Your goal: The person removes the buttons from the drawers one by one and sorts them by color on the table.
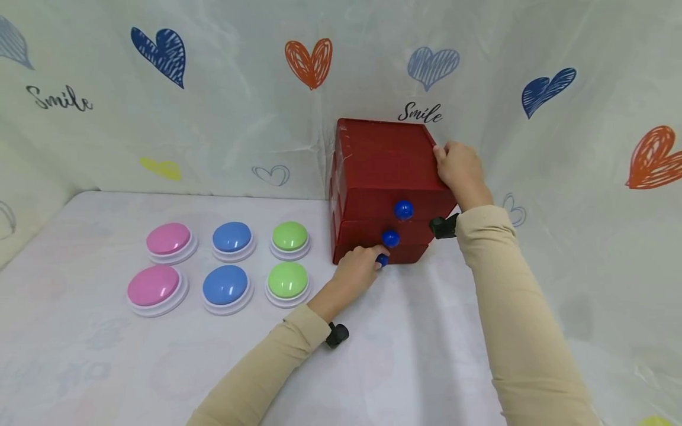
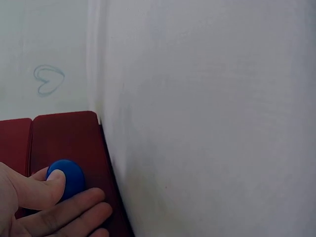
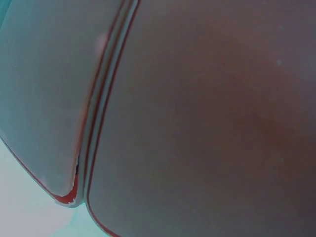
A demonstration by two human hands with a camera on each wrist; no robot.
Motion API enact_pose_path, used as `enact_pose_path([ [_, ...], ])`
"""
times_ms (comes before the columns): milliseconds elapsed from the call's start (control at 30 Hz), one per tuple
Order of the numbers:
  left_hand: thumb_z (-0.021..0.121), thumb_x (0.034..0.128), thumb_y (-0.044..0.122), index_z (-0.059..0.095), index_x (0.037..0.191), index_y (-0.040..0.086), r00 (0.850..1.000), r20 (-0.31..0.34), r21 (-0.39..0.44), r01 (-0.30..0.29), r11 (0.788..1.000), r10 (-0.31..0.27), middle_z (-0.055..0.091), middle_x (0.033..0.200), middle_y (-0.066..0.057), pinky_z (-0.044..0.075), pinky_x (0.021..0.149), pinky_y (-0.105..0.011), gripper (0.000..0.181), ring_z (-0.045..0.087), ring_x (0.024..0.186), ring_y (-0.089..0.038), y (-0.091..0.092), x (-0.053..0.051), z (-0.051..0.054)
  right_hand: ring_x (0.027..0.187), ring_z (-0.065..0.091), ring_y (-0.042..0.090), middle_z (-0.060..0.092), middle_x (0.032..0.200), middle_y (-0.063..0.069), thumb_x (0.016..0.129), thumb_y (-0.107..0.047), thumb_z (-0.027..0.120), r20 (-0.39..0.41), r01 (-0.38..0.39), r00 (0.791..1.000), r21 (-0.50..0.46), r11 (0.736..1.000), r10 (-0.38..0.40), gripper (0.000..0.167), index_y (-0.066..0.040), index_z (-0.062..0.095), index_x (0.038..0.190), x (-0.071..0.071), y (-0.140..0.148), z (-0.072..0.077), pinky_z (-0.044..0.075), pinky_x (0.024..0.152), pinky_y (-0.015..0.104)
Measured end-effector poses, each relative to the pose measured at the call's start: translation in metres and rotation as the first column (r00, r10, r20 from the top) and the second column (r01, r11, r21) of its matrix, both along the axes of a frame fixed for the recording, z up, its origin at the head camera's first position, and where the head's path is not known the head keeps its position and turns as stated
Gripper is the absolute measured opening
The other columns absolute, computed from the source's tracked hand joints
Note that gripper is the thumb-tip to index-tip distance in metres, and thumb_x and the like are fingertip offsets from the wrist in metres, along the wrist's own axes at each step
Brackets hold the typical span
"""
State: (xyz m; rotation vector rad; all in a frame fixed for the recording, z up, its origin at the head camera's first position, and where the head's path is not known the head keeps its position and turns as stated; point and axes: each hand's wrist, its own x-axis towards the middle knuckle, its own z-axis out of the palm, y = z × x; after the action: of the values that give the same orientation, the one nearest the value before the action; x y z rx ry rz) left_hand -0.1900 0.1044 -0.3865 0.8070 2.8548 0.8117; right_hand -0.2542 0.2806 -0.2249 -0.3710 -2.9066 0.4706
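Note:
A red drawer box (image 1: 391, 155) stands against the back cloth, its fronts stacked and each bearing a round blue knob. My left hand (image 1: 354, 273) is at the lowest knob (image 1: 382, 260). In the left wrist view, thumb and index finger pinch that knob (image 2: 74, 178) while the other fingers lie alongside it. The front around it looks flush with the one above. My right hand (image 1: 462, 168) grips the box's upper right edge, thumb by the top; its other fingers are partly hidden. Only a close, dim box surface (image 3: 163, 123) fills most of the right wrist view.
Left of the box, push buttons stand in two rows on white bases: pink (image 1: 168, 239), blue (image 1: 232, 237) and green (image 1: 289, 236) in each row. White cloth (image 1: 373, 367) covers the table. Behind hangs a cloth printed with hearts (image 1: 309, 62).

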Motion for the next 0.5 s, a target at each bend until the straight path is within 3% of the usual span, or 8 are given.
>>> enact_pose_path([
  [300,0.065,0.0868,0.016,0.061,0.118,0.018,0.988,-0.153,-0.097,-0.011,0.995,-0.004,0.071,0.096,-0.002,0.055,0.06,-0.028,0.031,0.066,0.073,-0.016,0.0034,0.0028,-0.0026,0.084,0.048,0.034,0.05,0.085,0.019,0.101,-0.032,0.03,-0.03,-0.02,0.999,0.022,1.0,0.021,0.041,0.001,0.051,0.091,-0.0003,0.0011,-0.0037,0.04,0.071,0.042],
  [500,0.063,0.0879,0.016,0.061,0.118,0.018,0.982,-0.191,-0.112,-0.032,0.993,0.01,0.071,0.089,-0.002,0.053,0.055,-0.028,0.03,0.065,0.069,-0.016,0.0041,0.0049,-0.0009,0.087,0.051,0.036,0.054,0.091,0.022,0.1,-0.032,0.029,-0.05,-0.015,0.999,0.028,1.0,0.016,0.04,0.0,0.05,0.088,-0.0006,-0.0003,-0.0041,0.041,0.073,0.045],
])
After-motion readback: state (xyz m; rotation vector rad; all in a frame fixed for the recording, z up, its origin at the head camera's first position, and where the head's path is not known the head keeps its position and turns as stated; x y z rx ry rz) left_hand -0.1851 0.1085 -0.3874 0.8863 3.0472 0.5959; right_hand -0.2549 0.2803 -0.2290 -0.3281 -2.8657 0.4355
